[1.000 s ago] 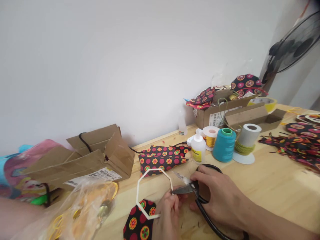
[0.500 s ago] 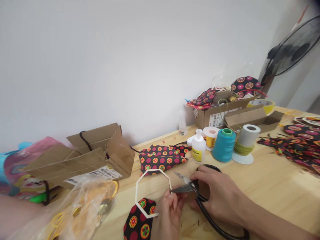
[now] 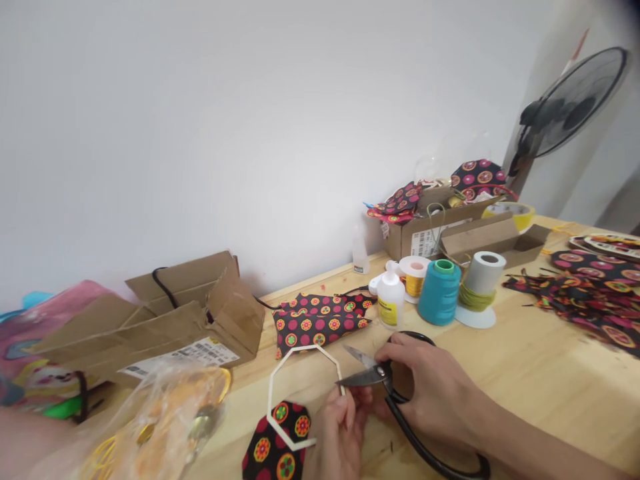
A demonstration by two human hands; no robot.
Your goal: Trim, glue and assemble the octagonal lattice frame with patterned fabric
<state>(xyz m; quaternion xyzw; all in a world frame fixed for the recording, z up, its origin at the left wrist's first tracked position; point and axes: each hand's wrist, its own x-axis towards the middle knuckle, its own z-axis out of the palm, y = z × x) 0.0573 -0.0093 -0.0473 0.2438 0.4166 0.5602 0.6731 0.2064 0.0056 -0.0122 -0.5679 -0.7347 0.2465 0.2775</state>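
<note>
Between its fingertips my left hand [image 3: 341, 427] pinches a thin white octagonal frame [image 3: 271, 390], which has a gap at its lower right. My right hand [image 3: 433, 380] grips black-handled scissors [image 3: 383, 373] with the blades apart. The lower blade's tip is beside the frame's right side, just above my left fingers; whether it touches cannot be told. Beneath the frame's lower left lies a dark octagonal fabric piece [image 3: 262, 448] with bright flower prints. Behind the frame rests a folded piece of similar patterned fabric [image 3: 320, 327].
Beyond the scissors stand a glue bottle [image 3: 391, 297], a teal thread cone [image 3: 439, 293] and a spool with green cord [image 3: 477, 293]. Cardboard boxes [image 3: 200, 327] sit left and back right. A plastic bag [image 3: 170, 413] lies front left, fabric scraps [image 3: 590, 300] right. A fan [image 3: 570, 107] stands far right.
The whole view has shifted slightly, with things on the table appearing a little further left. My hands, the scissors and the frame keep nearly the same arrangement.
</note>
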